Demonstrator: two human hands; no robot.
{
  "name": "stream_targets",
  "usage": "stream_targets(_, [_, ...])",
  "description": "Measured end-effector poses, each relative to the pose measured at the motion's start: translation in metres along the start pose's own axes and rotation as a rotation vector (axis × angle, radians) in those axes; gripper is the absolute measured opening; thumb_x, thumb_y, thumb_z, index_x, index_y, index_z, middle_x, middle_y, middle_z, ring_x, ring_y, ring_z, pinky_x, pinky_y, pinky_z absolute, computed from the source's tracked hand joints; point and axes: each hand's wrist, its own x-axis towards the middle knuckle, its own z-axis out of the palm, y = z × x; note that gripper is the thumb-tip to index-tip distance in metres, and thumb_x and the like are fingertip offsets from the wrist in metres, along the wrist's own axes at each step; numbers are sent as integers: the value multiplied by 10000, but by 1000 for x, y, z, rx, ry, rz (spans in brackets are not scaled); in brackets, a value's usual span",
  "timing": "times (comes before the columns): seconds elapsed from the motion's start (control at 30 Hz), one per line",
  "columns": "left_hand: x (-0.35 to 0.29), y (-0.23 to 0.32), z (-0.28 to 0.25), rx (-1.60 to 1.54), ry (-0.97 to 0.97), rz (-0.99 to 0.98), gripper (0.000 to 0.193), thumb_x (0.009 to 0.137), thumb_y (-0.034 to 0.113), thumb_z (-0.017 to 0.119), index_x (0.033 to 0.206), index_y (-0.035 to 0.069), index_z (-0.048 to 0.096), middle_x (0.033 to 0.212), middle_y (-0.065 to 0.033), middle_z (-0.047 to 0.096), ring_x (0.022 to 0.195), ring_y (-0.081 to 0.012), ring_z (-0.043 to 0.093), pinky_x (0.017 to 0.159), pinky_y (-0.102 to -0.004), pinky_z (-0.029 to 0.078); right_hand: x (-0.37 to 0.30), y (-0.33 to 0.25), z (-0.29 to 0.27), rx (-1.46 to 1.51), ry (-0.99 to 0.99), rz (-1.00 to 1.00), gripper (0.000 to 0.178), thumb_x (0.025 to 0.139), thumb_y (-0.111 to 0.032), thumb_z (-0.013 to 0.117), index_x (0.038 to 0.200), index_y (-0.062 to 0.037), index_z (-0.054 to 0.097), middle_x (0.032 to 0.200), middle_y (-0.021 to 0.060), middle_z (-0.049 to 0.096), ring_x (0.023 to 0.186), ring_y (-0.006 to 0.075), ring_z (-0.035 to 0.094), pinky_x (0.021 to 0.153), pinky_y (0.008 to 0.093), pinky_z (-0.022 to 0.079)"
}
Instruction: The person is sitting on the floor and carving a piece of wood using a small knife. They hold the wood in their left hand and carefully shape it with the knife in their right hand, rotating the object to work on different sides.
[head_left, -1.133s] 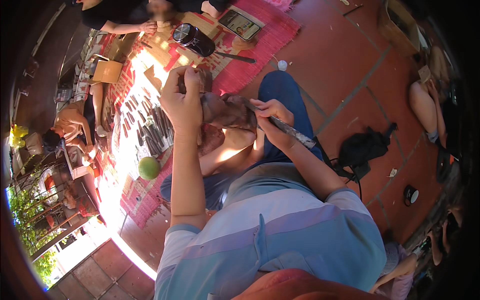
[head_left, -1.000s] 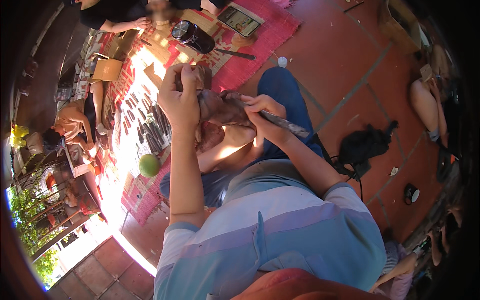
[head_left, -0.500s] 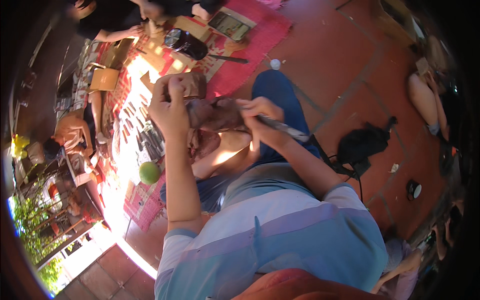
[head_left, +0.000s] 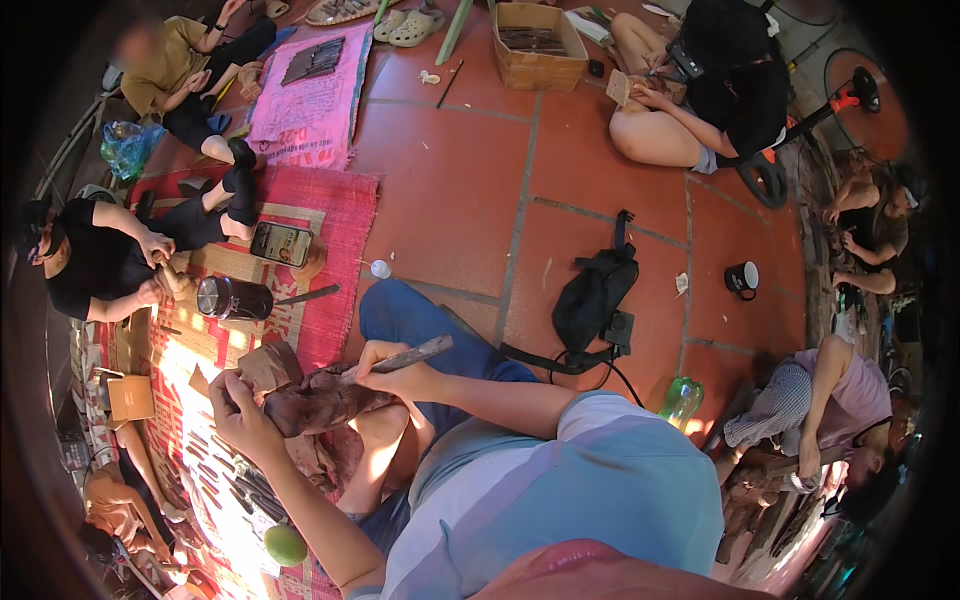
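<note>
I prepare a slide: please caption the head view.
Left hand holds a carved brown wood piece, right hand a slim carving tool, near a red patterned mat.

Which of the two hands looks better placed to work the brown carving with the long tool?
Probably the right hand: it grips the long tool beside the brown carving, while the left hand holds the carving's left end.

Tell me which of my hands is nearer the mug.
Right. Your right hand, holding the tool, is left of the mug; your left hand, at the carving, is farther left.
</note>
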Motion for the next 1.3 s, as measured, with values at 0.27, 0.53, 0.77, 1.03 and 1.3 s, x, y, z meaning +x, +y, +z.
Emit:
stream_targets(0.27, [2,-3,-4,36,4,15,212,930,188,497,901,-2,586,721,-22,543,663,-82,487,607,-224,402,5,14,6,109,-50,63,68,790,-53,646,809,-33,584,840,53,624,821,118,578,734,265,457])
stream_targets(0.53, [0,-4,-5,58,15,-1,220,934,194,493,906,-2,588,724,-24,549,666,-90,499,617,-233,411,9,-1,13,6,-76,29,52,812,-45,642,786,-29,600,840,56,640,891,134,613,809,273,471])
stream_targets(0.77, [2,1,-4,63,25,-5,235,932,213,499,899,-2,588,737,-28,571,679,-95,515,633,-237,421,7,3,4,119,-67,5,66,821,-2,636,828,-16,572,956,117,650,1024,208,599,877,311,468])
stream_targets(1.03, [2,-1,-3,71,16,4,237,928,219,497,901,5,596,706,-31,557,664,-94,511,617,-233,410,0,19,1,237,-36,51,32,840,-17,619,832,-22,589,929,91,647,1044,204,589,884,315,470])
stream_targets(1.3, [1,-1,-2,17,18,33,214,925,191,504,889,-1,591,689,-14,533,644,-82,483,596,-219,393,-2,13,-5,76,-51,87,29,877,-34,582,877,-15,604,986,109,646,1025,181,588,894,301,459])
